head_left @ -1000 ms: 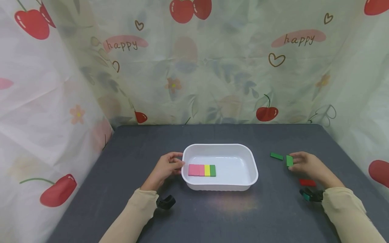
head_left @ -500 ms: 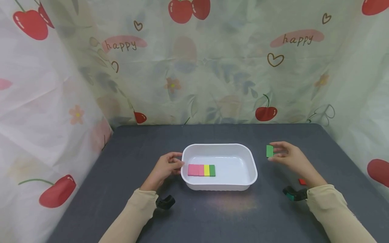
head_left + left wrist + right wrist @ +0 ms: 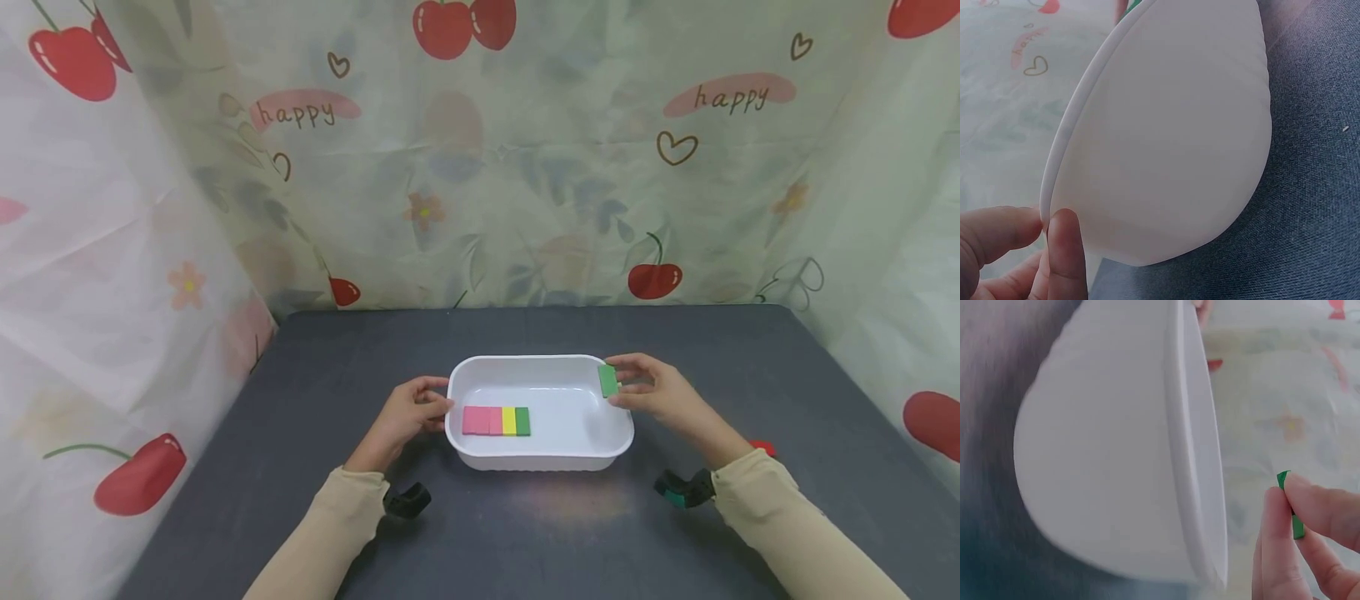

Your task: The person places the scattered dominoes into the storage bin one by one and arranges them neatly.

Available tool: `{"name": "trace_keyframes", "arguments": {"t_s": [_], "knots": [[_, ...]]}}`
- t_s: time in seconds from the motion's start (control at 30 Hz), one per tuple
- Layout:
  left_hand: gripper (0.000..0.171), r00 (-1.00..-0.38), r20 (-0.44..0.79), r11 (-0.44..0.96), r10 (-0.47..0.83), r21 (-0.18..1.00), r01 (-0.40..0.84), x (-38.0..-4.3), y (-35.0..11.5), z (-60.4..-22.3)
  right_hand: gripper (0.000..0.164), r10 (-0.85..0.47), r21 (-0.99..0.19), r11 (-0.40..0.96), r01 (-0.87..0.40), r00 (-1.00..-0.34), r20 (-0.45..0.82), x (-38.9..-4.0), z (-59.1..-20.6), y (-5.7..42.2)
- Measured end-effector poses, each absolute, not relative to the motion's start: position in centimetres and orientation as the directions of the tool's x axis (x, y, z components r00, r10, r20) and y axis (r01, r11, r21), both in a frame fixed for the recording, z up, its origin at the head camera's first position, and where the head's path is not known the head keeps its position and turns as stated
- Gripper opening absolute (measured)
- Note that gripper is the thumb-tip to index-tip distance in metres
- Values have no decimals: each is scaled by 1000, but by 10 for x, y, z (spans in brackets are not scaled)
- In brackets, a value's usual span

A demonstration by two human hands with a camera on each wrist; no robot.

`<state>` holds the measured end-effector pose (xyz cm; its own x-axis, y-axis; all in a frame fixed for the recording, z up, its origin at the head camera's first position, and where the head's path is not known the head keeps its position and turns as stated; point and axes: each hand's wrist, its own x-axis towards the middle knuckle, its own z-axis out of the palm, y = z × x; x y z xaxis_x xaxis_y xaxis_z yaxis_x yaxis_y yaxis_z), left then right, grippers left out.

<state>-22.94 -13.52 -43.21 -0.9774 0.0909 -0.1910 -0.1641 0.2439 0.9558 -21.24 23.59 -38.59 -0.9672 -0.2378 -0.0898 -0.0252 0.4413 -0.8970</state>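
Observation:
At the left end of a white plastic tray (image 3: pixel 540 462), my left hand (image 3: pixel 408 412) pinches the rim; the left wrist view has finger and thumb on either side of the tray edge (image 3: pixel 1063 137). My right hand (image 3: pixel 660 392) holds a small flat green block (image 3: pixel 607 381) over the tray's back right corner. In the right wrist view, the same green block (image 3: pixel 1298 527) is pinched between thumb and fingers, beside the tray's outer wall (image 3: pixel 1104 444). On the tray floor lies a touching row: pink blocks (image 3: pixel 482 421), a yellow block (image 3: pixel 509 421) and a dark green block (image 3: pixel 522 421).
A red block (image 3: pixel 762 448) lies on the dark table (image 3: pixel 525 542), partly hidden by the right forearm. A black band (image 3: pixel 684 488) is on the right wrist, another black band (image 3: pixel 407 501) on the left. Printed curtains (image 3: pixel 525 183) stand behind and at both sides.
My right hand has carried the green block leftward from the table's right side to the tray's corner. The loose green block on the table no longer shows. My left hand stays on the rim.

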Motion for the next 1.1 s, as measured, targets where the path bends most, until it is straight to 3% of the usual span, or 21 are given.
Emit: {"name": "trace_keyframes", "arguments": {"t_s": [0.4,0.7,1.1], "knots": [[42,-978,-188,235,94,958,-162,-229,-134,-432,60,-268,-891,454,30,-949,-169,-214,-394,199],[42,-978,-187,235,92,958,-161,-229,-135,-432,53,-270,-896,444,-5,-954,-128,-223,-408,180],[41,-977,-194,241,92,956,-167,-230,-135,-432,52,-275,-882,471,19,-947,-168,-234,-418,164]]}}
